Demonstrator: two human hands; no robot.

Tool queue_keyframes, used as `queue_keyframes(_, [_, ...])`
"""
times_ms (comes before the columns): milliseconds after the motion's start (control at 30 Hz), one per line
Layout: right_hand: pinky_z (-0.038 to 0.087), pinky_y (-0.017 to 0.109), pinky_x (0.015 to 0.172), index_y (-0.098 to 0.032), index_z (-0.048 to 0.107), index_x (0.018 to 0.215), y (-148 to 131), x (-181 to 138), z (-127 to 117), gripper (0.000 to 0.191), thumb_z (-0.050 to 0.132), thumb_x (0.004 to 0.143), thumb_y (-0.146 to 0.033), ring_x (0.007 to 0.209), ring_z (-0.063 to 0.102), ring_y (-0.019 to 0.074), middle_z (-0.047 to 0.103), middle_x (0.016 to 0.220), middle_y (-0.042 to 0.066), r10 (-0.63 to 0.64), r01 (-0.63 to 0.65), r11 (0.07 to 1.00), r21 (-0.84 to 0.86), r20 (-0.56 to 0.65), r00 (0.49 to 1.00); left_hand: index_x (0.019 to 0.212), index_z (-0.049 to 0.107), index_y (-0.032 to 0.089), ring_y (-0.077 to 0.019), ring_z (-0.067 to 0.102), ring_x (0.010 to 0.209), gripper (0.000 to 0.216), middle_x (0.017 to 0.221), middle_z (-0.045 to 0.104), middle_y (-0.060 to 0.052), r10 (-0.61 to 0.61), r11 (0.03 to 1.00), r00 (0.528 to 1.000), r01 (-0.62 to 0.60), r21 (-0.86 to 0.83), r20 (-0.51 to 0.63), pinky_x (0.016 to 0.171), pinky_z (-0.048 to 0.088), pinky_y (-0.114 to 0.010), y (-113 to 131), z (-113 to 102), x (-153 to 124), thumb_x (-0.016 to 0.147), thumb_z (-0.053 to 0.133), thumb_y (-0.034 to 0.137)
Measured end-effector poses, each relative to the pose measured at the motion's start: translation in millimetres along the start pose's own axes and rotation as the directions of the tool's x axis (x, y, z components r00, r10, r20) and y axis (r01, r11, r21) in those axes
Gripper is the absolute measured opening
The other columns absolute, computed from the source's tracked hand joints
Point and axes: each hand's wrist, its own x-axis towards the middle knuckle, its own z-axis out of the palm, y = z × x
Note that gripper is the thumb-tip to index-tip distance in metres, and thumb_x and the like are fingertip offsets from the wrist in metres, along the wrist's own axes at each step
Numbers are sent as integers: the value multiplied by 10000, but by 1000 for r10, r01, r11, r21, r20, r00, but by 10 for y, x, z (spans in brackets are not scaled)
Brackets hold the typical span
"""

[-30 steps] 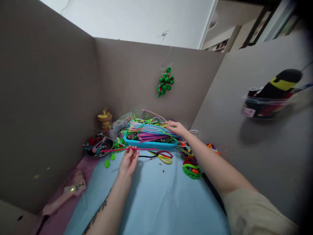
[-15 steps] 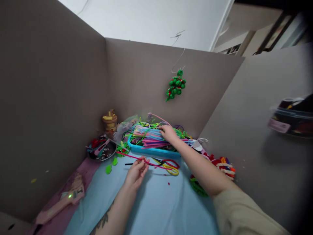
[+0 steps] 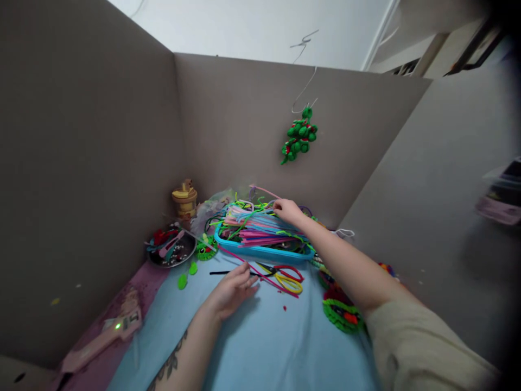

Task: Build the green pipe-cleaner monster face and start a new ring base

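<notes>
My left hand [image 3: 235, 290] is low over the cloth, palm partly up, its fingers loosely stretched and apart. A red pipe cleaner [image 3: 279, 284] runs slantwise behind its fingertips, and the fingers are not closed on it. Near that hand are a black pipe cleaner [image 3: 220, 272] and scissors with red and yellow handles [image 3: 291, 282]. My right hand [image 3: 288, 210] is at the back of a blue tray [image 3: 264, 252] heaped with pipe cleaners [image 3: 260, 221]. Its fingers are curled together at the pile; what they pinch is hidden.
A metal bowl [image 3: 171, 258] of small parts and a green fuzzy face [image 3: 207, 247] sit left of the tray. A pink glue gun [image 3: 106, 336] with a lit green light lies front left. Green fuzzy pieces [image 3: 342, 312] lie right; a green ornament [image 3: 300, 136] hangs behind.
My left hand has loosened from the red pipe cleaner, which has swung to a steeper slant. My right hand has risen slightly from the pile, its fingers curled closer. The view has shifted a little.
</notes>
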Motion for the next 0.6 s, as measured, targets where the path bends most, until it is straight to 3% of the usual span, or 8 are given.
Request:
queue_keyframes(100, [381, 250, 654, -174, 585, 630, 64, 33, -73, 95, 555, 683, -100, 672, 532, 163, 619, 683, 43, 83, -73, 994, 77, -141, 986, 1140, 583, 235, -253, 518, 1180, 401, 1444, 376, -57, 35, 998, 999, -34, 51, -29, 945, 405, -374, 21, -54, 27, 752, 681, 216])
queue_keyframes(233, [401, 255, 615, -180, 520, 668, 126, 124, -257, 94, 472, 734, -133, 606, 515, 154, 547, 610, 12, 202, -125, 963, 240, -329, 922, 1195, 552, 236, -268, 489, 1214, 451, 1448, 377, -78, 52, 992, 998, -49, 113, -26, 911, 415, -352, 7, -105, 86, 763, 674, 287])
queue_keyframes(400, [430, 218, 609, -194, 479, 864, -201, 127, -682, 162, 324, 868, -237, 633, 536, 112, 535, 750, -6, 192, 29, 916, 400, -501, 844, 1127, 604, 214, -250, 539, 1149, 430, 1394, 441, -101, 99, 985, 994, -92, 148, -42, 826, 455, -298, -27, -82, 133, 721, 717, 298])
queue_keyframes(433, [427, 213, 611, -200, 481, 873, -345, 42, -745, 136, 360, 865, -261, 639, 535, 109, 535, 754, -13, 155, 90, 908, 410, -527, 836, 1127, 610, 217, -232, 559, 1112, 440, 1373, 462, -101, 153, 974, 987, -143, 174, -45, 813, 457, -284, -28, -62, 132, 710, 730, 292])
queue_keyframes(500, [409, 221, 617, -192, 521, 840, -679, -251, -775, 78, 463, 823, -242, 640, 522, 118, 548, 721, -11, -91, 313, 882, 352, -525, 846, 1145, 611, 220, -157, 608, 939, 472, 1261, 549, -92, 327, 917, 943, -303, 259, -55, 735, 455, -232, -30, -11, 113, 699, 746, 292])
queue_keyframes(567, [389, 232, 648, -190, 570, 784, -1005, -669, -643, 69, 503, 802, -198, 686, 537, 132, 594, 741, 6, -344, 429, 880, 205, -347, 872, 1171, 598, 211, -73, 564, 688, 496, 1036, 628, -52, 509, 823, 859, -467, 322, -55, 598, 412, -183, -41, 44, 77, 709, 736, 326])
queue_keyframes(600, [378, 234, 648, -193, 585, 776, -1135, -894, -522, 102, 492, 810, -172, 697, 547, 137, 617, 746, 11, -395, 431, 888, 158, -219, 892, 1172, 595, 199, -50, 503, 585, 490, 893, 631, -21, 570, 785, 820, -524, 332, -55, 536, 374, -173, -49, 68, 54, 723, 719, 353])
